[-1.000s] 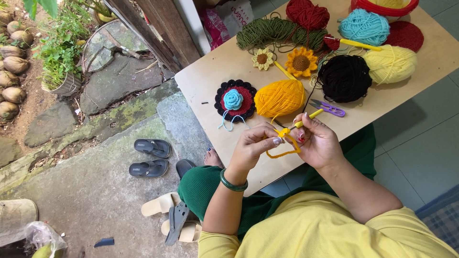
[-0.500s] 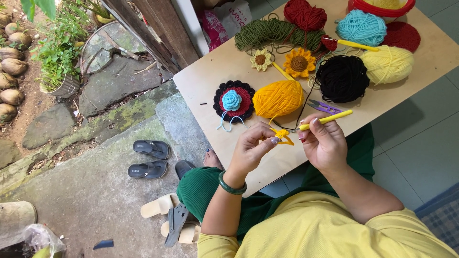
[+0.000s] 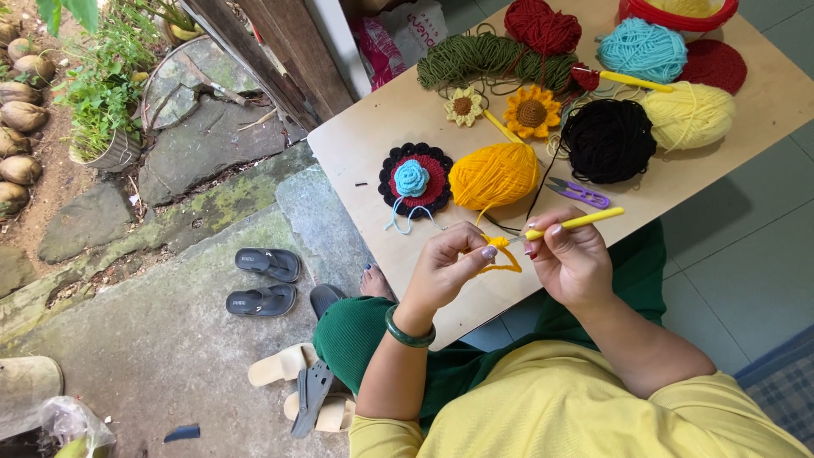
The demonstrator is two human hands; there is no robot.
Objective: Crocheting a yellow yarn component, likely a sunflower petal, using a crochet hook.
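Head view: looking straight down on a person seated at a low wooden table (image 3: 381, 144), knees under its near edge.
Left hand: the left hand (image 3: 445, 267) is closed in a pinch, thumb and fingers gripping a small piece of yellow crochet work (image 3: 500, 253) just off the table's near edge.
Right hand: the right hand (image 3: 570, 259) is closed around a yellow crochet hook (image 3: 575, 224), whose tip reaches the yellow work; the handle points right and slightly up over the table.
Yarn strand: a thin yellow thread runs from the work up to the yellow yarn ball (image 3: 493, 175), which sits near the table's front edge.
Near the hands: purple snips (image 3: 578, 193) lie just beside the hook handle; a black yarn ball (image 3: 609, 140) is right behind them.
Left part of table: a round black, red and blue crochet flower (image 3: 415, 181) lies close to the near edge, with bare wood around it.
Far side: two crochet sunflowers (image 3: 531, 112), green yarn (image 3: 475, 59), red yarn (image 3: 543, 25), a light blue ball (image 3: 642, 49) and a pale yellow ball (image 3: 688, 114) crowd the back of the table.
Open room: bare wood shows along the left corner and the right edge.
Floor: tiles on the right; concrete and stones on the left with dark sandals (image 3: 264, 280) well apart from the table.
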